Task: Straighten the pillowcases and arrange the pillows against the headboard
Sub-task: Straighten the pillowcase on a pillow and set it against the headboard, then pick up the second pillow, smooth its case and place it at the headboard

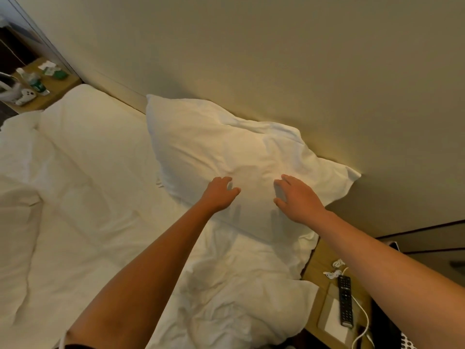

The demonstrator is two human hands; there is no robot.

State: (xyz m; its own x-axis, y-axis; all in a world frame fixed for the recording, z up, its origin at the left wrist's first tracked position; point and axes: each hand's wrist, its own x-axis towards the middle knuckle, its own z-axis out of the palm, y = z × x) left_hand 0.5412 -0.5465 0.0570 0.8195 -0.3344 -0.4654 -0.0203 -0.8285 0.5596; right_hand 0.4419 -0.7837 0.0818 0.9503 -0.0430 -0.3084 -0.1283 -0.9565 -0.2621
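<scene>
Head view: pillow (226, 152) leaning on headboard (276, 71), case wrinkled; left hand (218, 195) and right hand (297, 197) both spread, empty, over it. Smoothing step; next needs flat outward strokes

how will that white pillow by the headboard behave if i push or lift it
The pillow probably dents rather than slides: its case is creased and puckered near the left hand and right hand. It looks puffy, so likely light for its bulk. Lifted by one corner, it would probably sag, since the corner at the headboard already looks limp.
</scene>
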